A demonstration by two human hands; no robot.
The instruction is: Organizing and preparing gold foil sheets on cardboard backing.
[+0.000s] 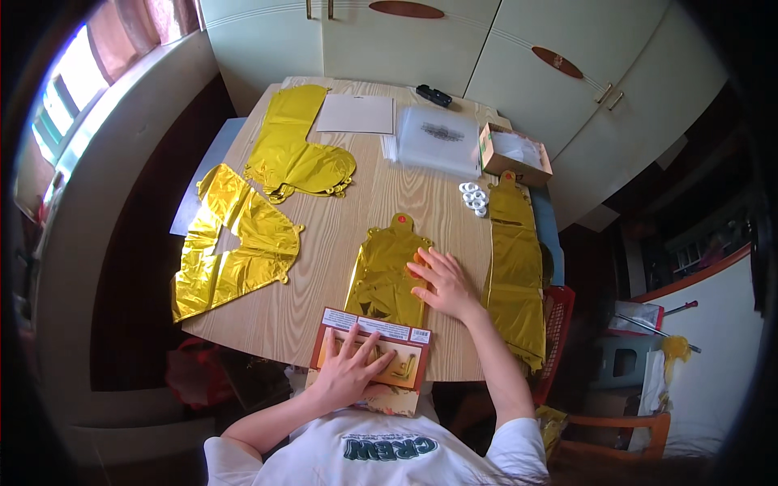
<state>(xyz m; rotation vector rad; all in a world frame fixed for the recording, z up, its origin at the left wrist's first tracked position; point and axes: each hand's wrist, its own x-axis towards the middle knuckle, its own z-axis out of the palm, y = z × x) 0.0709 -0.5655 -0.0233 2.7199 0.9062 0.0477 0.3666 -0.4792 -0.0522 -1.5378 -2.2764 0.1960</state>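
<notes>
My left hand lies flat, fingers spread, on a red and brown card package at the near edge of the wooden table. My right hand presses with open fingers on the right side of a flat gold foil balloon that lies just beyond the package. A small orange tab shows under the fingers of my right hand.
More flat gold foil balloons lie at the left, the far left and the right edge. Further back are a white sheet, clear plastic bags, a small open cardboard box, white tape rolls and a black object.
</notes>
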